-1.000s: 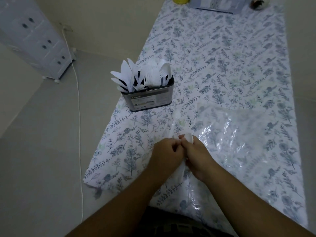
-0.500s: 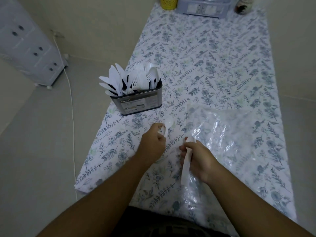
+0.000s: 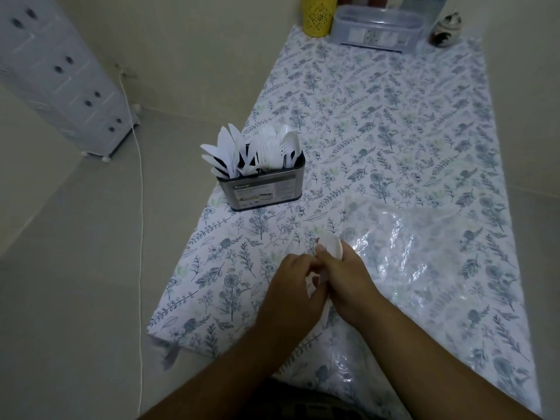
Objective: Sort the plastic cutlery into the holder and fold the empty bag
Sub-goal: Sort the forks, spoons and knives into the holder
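- The right hand [image 3: 348,283] is curled round a white plastic spoon [image 3: 331,247], bowl up above the knuckles and handle running down out of the fist toward the near edge of the floral cloth [image 3: 394,122].
- The left hand [image 3: 291,286] presses against the right, its fingers bent in at the spoon's handle. It seems to be pinching another white piece there, but the fingers hide the spot, so I cannot tell for sure.
- The holder [image 3: 263,192] stands near the cloth's left edge, well apart from both hands and already crowded: knives fan out on its left side, with forks and spoons packed to the right.
- The clear bag [image 3: 424,262] lies flat and crinkled on the right half of the cloth, its near-left corner under the right wrist. It looks empty, though glare makes that hard to confirm.
- Risk: if two pieces are being passed between the hands, a thin handle could slip and fall onto the cloth or off its near edge.
- Risk: pushing a spoon into the packed compartment could snag other handles, tip a leaning knife out, or shove the holder toward the left edge.
- Risk: lifting the right hand may drag the slick bag along.
- Risk: in this dim light, a spoon could end up among the forks.
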